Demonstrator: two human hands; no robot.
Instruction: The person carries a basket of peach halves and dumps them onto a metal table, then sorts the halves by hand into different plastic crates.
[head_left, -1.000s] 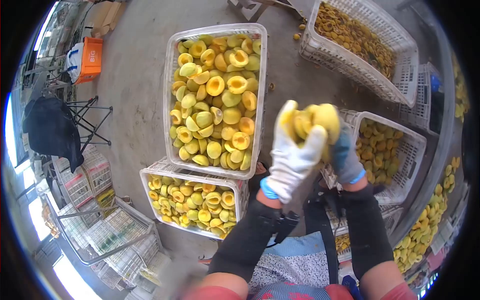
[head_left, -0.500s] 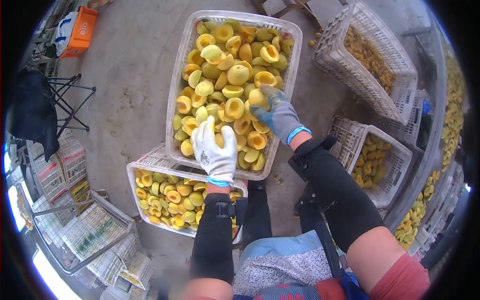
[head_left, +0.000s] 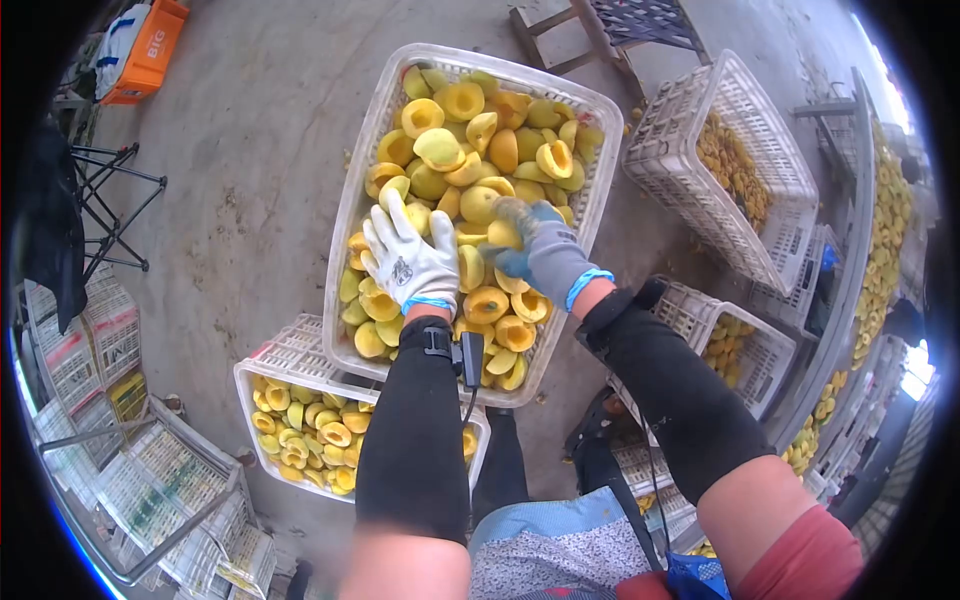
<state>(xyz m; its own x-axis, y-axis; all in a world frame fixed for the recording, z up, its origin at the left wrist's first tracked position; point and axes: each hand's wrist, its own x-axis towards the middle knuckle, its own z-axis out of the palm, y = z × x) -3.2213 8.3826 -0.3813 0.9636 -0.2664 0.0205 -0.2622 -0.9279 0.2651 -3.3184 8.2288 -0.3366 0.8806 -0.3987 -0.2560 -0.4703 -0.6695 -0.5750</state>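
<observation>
Pitted yellow fruit halves, which look like peach halves (head_left: 461, 101), fill a white plastic crate (head_left: 352, 200) in front of me. My left hand (head_left: 412, 258), in a white glove, lies over the halves on the left with its fingers spread. A grey-blue glove covers my right hand (head_left: 540, 248). Its fingers are curled round one peach half (head_left: 505, 234) just above the pile at the right of the crate. The fruit beneath both palms is hidden.
A second crate (head_left: 300, 352) of fruit halves stands below at the left. On the right are a tilted crate (head_left: 665, 135) with small brown-yellow pieces, another fruit crate (head_left: 770, 365) and a long rack (head_left: 850, 270) of fruit. A wooden stool (head_left: 590, 25) stands behind.
My left hand has moved up and left across the fruit, its fingers still spread. My right hand keeps a peach half and has shifted slightly down and left. The whole view has shifted.
</observation>
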